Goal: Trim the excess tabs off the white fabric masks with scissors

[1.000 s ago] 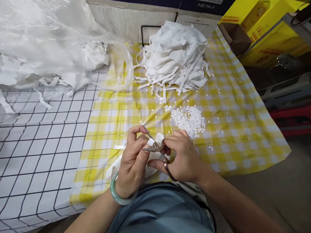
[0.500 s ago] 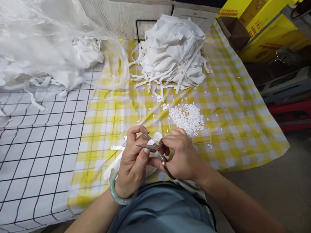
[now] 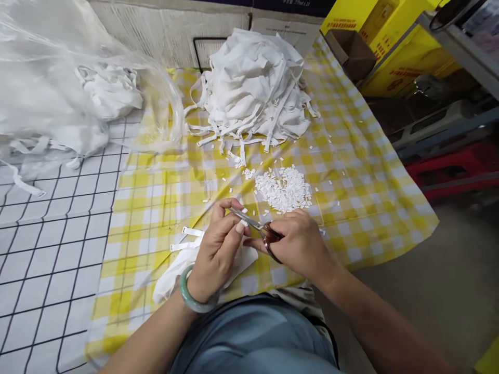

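My right hand grips a pair of scissors by the dark handles, with the blades closed together and pointing left. Opposite it, my left hand, with a green bangle on the wrist, pinches a white strap right at the blades. A small white bit shows beside the blade tips. Under and beside the left hand lies a white fabric piece with straps that end in small clasps. Just beyond the hands is a heap of small white clippings.
A large pile of white strapped fabric pieces stands at the back. More lie in a clear plastic bag at left. A checkered cloth covers the table; its right edge borders the floor. Cardboard boxes line the back.
The scissor blades, apart before, are now closed at the strap. A small white bit now shows by the tips. The whole scene has shifted left in view.
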Tool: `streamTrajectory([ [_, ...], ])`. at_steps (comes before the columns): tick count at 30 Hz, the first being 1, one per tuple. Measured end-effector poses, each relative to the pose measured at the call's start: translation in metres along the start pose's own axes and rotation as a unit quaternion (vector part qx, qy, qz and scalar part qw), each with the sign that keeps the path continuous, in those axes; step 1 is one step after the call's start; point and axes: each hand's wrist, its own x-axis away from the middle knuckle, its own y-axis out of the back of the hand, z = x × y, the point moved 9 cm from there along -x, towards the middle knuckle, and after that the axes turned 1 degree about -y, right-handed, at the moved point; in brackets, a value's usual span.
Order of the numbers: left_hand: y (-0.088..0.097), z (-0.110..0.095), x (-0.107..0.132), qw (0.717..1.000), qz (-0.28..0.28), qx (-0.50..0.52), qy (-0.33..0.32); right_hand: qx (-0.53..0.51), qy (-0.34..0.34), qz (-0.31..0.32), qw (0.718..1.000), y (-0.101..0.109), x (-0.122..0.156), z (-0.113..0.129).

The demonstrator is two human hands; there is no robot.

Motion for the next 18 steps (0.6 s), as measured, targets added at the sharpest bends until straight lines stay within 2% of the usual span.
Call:
streamTrajectory([
  [3, 0.011, 0.002, -0.004, 0.999, 0.010, 0.013, 0.031, -0.031, -0.042, -0.006, 0.999, 0.009, -0.008, -0.022],
  [6, 0.042, -0.004, 0.012, 0.997, 0.045, -0.035, 0.052, -0.023, -0.004, -0.043, 0.999, 0.022, -0.010, -0.022],
  [8, 0.065, -0.004, 0.037, 0.987, 0.072, -0.133, 0.059, -0.038, 0.070, -0.011, 0.997, 0.012, -0.005, -0.004],
  [10, 0.081, 0.000, 0.068, 0.962, 0.076, -0.256, 0.051, -0.058, 0.141, 0.058, 0.987, -0.011, 0.008, 0.021],
  [12, 0.084, 0.006, 0.096, 0.940, 0.077, -0.331, 0.030, -0.067, 0.183, 0.125, 0.973, -0.037, 0.022, 0.047],
  [14, 0.073, 0.010, 0.111, 0.941, 0.101, -0.323, 0.014, -0.093, 0.193, 0.155, 0.964, -0.052, 0.029, 0.070],
  [16, 0.066, 0.004, 0.103, 0.955, 0.122, -0.270, 0.002, -0.162, 0.181, 0.145, 0.959, -0.048, 0.022, 0.088],
  [18, 0.077, -0.022, 0.069, 0.968, 0.087, -0.233, -0.026, -0.249, 0.155, 0.106, 0.950, -0.025, -0.003, 0.097],
])
